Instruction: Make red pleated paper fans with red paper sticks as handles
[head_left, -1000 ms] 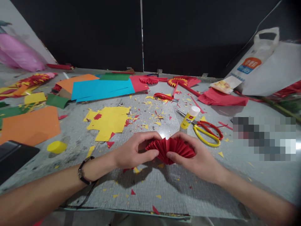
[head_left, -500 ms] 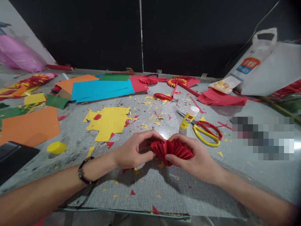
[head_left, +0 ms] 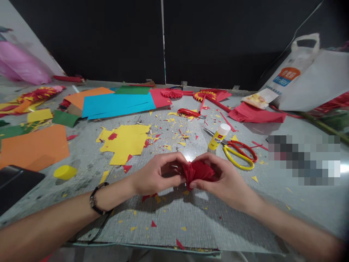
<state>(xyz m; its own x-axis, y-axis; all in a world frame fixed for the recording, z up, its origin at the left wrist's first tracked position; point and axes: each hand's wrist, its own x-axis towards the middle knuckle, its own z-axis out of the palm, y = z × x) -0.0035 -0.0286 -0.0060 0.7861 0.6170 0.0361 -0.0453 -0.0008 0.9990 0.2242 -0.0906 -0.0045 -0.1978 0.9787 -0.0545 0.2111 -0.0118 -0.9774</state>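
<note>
A red pleated paper fan is held between my two hands, just above the table near its front. My left hand pinches the fan's left side, its folds bunched at the fingertips. My right hand grips the other side, thumb in front and fingers behind, so part of the paper is hidden. Beyond the right hand stands a glue stick with a white top. Scissors with red and yellow handles lie beside it.
Yellow paper and many scraps lie about the table. Blue sheets, an orange sheet and a black device are at left. Small red-handled scissors lie farther back. A white bag stands at right.
The red fan, spread wide before, is now squeezed narrower, its left pleats pressed together. My hands stay in nearly the same place.
</note>
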